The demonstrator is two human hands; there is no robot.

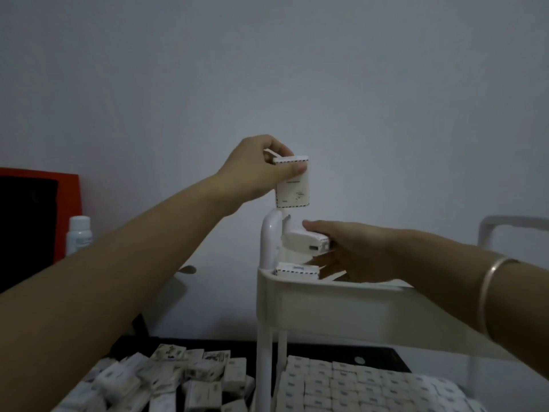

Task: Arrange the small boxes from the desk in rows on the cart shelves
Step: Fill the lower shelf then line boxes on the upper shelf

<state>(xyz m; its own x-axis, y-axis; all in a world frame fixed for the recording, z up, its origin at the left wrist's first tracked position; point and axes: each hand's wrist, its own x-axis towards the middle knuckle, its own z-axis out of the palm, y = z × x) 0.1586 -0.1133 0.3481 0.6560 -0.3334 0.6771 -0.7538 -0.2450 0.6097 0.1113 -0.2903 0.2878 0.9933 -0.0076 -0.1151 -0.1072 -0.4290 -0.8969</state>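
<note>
Dim room, dark desk (237,347) at the bottom edge. Nearest us, on the left, a loose pile of small boxes (166,379) lies jumbled on the desk. Just right of it, past the white cart legs (263,367), more small boxes sit in packed rows (341,385) under the top shelf; we cannot see the shelf that carries them.

Above that we see the white cart's top shelf (341,304), with a raised rim. One striped-edge box (297,270) lies flat in its far-left corner, beside the rounded corner post (269,242).

The right hand (362,251) reaches over the rim from the right, a thin metal bangle (490,292) on its wrist. It grips a white box (306,239) lying on its side, thumb on top and fingers under — held just above the box in the corner, close to the post.

The left hand (261,171) is higher, arm stretched in from the lower left. Its thumb and fingers pinch the top end of an upright box (292,185) with a striped border, which hangs in the air above the post and the right hand's box, not touching either.

Farther back: a white bottle (78,233) at the left, next to a red-framed dark panel (38,212). The cart's curved handle (505,221) shows at the right. Behind everything, a plain pale wall (297,69).
</note>
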